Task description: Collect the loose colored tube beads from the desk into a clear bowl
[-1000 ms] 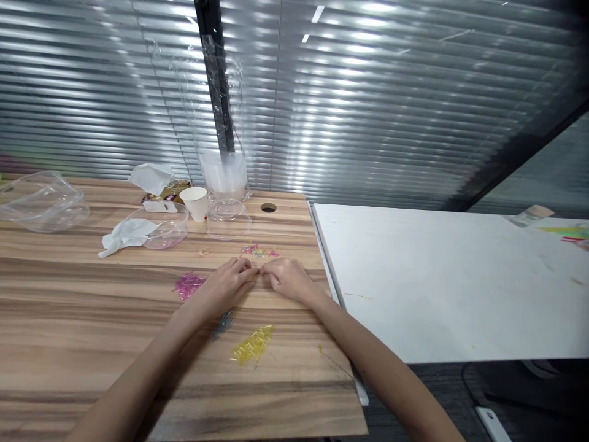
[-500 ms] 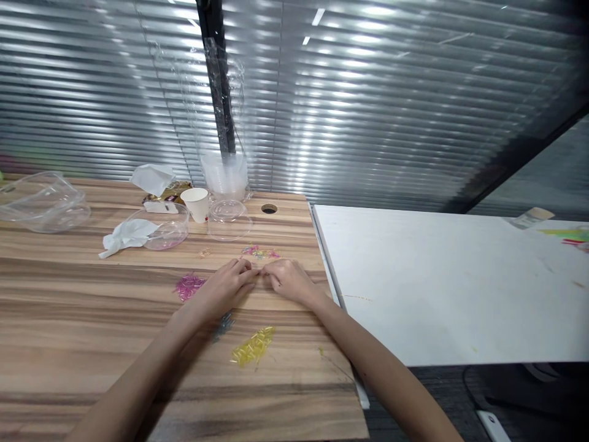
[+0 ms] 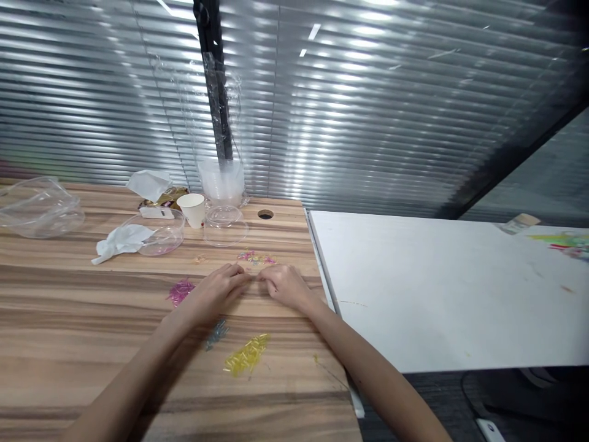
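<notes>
My left hand (image 3: 226, 286) is closed in a pinch over the wooden table (image 3: 92, 344); what its fingertips hold is too small to name. Just right of it, my right hand (image 3: 283, 283) is pinched too, its fingertips a small gap from the left ones. Behind both hands lies a small mixed pile of pink, yellow and blue pieces (image 3: 256, 258). A pink pile (image 3: 179, 291) is beside my left wrist. Nearer to me are a small blue-grey pile (image 3: 217, 334) and a larger yellow pile (image 3: 247, 355) of short tube-like pieces.
At the back stand a paper cup (image 3: 192, 210), stacked clear cups (image 3: 223, 182), a clear lid (image 3: 225, 226) and a clear dish (image 3: 165, 236) beside a crumpled tissue (image 3: 121, 240). A clear plastic container (image 3: 43, 209) is far left. A white table (image 3: 442, 288) adjoins on the right.
The view has shifted slightly. The gap between my left and right fingertips has widened a little; both hands stay pinched in nearly the same place.
</notes>
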A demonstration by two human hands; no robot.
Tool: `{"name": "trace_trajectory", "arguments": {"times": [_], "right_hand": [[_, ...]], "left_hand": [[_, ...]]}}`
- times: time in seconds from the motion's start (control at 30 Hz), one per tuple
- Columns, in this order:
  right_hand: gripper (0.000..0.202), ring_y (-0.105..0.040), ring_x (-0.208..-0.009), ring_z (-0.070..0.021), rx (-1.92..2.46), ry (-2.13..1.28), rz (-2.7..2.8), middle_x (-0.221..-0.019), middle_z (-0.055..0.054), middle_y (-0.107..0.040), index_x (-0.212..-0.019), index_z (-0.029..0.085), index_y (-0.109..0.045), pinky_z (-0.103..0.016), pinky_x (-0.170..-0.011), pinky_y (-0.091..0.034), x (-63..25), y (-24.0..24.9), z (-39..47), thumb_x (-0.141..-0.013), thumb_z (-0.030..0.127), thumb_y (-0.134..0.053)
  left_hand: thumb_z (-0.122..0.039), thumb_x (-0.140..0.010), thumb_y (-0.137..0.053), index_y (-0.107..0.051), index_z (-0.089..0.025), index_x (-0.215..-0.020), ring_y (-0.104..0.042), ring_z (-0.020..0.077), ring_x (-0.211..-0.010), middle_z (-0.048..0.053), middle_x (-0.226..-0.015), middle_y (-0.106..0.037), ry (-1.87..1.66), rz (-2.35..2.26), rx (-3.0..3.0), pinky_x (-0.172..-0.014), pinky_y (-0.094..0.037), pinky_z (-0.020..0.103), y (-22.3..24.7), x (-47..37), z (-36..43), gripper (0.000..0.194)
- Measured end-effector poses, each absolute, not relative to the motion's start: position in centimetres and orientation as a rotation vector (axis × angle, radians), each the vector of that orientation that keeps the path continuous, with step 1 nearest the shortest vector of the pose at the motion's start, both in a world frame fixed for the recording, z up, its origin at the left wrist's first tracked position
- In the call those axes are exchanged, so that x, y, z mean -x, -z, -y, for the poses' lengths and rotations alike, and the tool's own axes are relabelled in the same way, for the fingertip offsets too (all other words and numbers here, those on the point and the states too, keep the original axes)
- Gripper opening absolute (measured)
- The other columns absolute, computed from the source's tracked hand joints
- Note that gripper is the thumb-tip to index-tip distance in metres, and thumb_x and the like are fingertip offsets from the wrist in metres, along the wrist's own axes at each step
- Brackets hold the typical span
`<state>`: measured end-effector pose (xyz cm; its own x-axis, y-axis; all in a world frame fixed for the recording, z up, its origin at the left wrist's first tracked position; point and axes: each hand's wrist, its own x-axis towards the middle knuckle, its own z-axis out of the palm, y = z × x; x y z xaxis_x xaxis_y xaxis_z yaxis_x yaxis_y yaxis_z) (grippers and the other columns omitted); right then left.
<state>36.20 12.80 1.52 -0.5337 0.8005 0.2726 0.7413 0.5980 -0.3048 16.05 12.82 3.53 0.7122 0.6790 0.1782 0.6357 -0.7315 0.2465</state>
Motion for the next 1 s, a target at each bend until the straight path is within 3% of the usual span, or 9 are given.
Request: {"name": "trace_trajectory", "arguments": {"times": [1.0], "right_hand": [[0.027, -0.063, -0.078, -0.0175, 1.249, -0.168, 2.462, -0.086, -0.005, -0.071, -0.091, 0.017, -0.068, -0.025, -0.070, -0.041, -36.18, -1.61, -12.74, -0.079, 0.004, -0.047]], "left_hand": [[-0.024, -0.091, -0.038, -0.064, -0.019, -0.102, -0.057, 0.0195, -0.086, 0.008, -0.092, -0.061, -0.451, -1.053, -2.749, -0.076, -0.046, 0.031, -3.52, -15.83, -13.06, 0.028]]}}
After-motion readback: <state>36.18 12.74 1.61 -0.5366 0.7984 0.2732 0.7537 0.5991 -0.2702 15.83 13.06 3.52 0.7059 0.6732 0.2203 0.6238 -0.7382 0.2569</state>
